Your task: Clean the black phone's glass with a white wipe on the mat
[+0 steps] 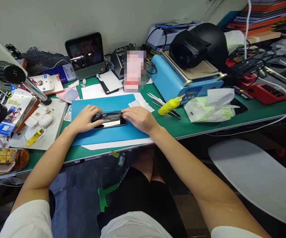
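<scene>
A smartphone [113,120] with a dark, glossy front lies sideways on a blue mat [113,135]. My left hand [87,118] grips its left end, thumb along the near edge and fingers curled over the far side. At the phone's far right corner, the fingers of my right hand [139,118] are pressed together against its edge. My fingers hide both ends of the phone, and whether a thin film lies over it I cannot tell. White paper [118,144] sticks out from under the mat's near edge.
Right of the mat lie a yellow bottle [170,105], tweezers-like tools [155,99] and a tissue pack [209,109]. A blue machine [180,82] stands behind them. At left are a yellow lighter [35,137], boxes and a metal stand arm [37,91]. A smart display [85,56] stands at the back.
</scene>
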Motion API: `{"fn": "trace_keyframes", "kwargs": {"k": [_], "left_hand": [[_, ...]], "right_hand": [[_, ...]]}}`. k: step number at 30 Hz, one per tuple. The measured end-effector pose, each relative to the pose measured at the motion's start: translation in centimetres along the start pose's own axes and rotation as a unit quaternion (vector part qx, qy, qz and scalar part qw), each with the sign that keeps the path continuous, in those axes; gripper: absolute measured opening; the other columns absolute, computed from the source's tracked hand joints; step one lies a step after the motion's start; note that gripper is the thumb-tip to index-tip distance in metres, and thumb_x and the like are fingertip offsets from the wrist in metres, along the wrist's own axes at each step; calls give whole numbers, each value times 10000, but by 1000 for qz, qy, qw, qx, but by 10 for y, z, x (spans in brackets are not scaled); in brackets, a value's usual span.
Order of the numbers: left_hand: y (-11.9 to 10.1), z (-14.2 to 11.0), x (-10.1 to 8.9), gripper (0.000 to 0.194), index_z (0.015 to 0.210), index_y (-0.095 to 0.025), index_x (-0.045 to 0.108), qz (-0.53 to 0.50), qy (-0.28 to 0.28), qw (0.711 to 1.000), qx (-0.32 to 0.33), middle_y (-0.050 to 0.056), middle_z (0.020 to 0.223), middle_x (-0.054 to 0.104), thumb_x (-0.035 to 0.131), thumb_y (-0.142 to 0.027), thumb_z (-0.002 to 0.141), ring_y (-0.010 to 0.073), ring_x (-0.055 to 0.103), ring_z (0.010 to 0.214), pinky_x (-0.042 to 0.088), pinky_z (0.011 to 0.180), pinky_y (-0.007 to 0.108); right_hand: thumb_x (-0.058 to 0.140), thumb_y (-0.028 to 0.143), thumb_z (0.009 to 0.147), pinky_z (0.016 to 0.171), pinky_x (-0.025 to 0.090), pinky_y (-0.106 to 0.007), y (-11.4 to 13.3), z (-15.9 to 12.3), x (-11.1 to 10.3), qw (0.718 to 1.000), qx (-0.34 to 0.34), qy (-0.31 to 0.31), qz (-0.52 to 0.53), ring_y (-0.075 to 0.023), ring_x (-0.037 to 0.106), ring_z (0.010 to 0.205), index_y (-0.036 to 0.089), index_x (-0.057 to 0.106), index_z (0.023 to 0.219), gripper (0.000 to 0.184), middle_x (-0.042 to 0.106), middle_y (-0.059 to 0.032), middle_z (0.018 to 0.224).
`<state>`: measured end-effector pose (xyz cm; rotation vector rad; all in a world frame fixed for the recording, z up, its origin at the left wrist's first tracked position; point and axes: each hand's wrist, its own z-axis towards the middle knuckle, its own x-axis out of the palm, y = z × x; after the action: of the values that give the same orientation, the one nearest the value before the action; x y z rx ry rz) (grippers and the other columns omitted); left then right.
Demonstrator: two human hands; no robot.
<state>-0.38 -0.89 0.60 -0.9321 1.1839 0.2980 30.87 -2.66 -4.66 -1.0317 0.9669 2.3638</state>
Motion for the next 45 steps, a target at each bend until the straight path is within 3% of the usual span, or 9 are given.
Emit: {"fn": "trace_keyframes", "kwargs": {"k": [6, 9, 15, 18, 27, 35, 45], "left_hand": [[-3, 0, 3, 433, 1093, -230, 597, 8, 2, 1000, -12, 136, 1312, 673, 656, -626, 927, 348, 559, 1187, 477, 1026, 516], [-5, 1, 4, 409, 1081, -234, 577, -4, -7, 999, -35, 126, 1269, 683, 691, -577, 892, 344, 571, 1172, 489, 1014, 513], [-8, 2, 8, 399, 1040, -250, 543, -85, -57, 994, -34, 117, 1324, 660, 734, -537, 838, 335, 585, 1281, 477, 1100, 514], [-10, 3, 9, 403, 1013, -247, 528, -75, -53, 996, -20, 123, 1314, 655, 733, -547, 839, 337, 573, 1278, 463, 1115, 514], [-10, 2, 9, 438, 1034, -241, 534, -48, -23, 999, -6, 122, 1281, 624, 739, -580, 846, 337, 556, 1217, 464, 1095, 508], [-10, 4, 11, 484, 1105, -233, 573, -24, 1, 1000, -2, 109, 1248, 640, 753, -602, 851, 327, 573, 1176, 457, 1069, 492], [-4, -5, -11, 668, 1338, -185, 579, 26, 49, 998, -21, 132, 1285, 653, 788, -562, 827, 334, 612, 1173, 500, 995, 442]], "right_hand": [[509, 447, 1101, 1034, 621, -528, 0, -6, -1, 1000, -26, -7, 14, -298, 773, 1171, 253, 796, 981, 367, 824, -131, 1244], [526, 498, 1089, 1073, 602, -543, -2, -7, 0, 999, -2, -19, 27, -307, 764, 1180, 250, 794, 1089, 366, 815, -135, 1260], [559, 793, 961, 1197, 516, -569, -8, -7, -3, 996, 68, -18, 62, -349, 656, 1372, 246, 667, 1443, 737, 721, -147, 1452], [612, 813, 917, 1216, 486, -607, -10, -7, -3, 995, 65, 16, 72, -372, 602, 1429, 237, 588, 1544, 852, 671, -160, 1523], [688, 656, 949, 1204, 491, -607, -13, -8, -1, 995, 52, 26, 84, -357, 637, 1354, 263, 653, 1476, 659, 737, -122, 1426], [724, 598, 933, 1191, 493, -638, -13, -8, -5, 994, 57, 47, 86, -375, 631, 1352, 270, 639, 1488, 651, 729, -118, 1431], [707, 652, 940, 1174, 511, -648, -15, -9, -5, 994, 44, 41, 87, -393, 635, 1348, 276, 665, 1464, 647, 733, -115, 1426]]}}
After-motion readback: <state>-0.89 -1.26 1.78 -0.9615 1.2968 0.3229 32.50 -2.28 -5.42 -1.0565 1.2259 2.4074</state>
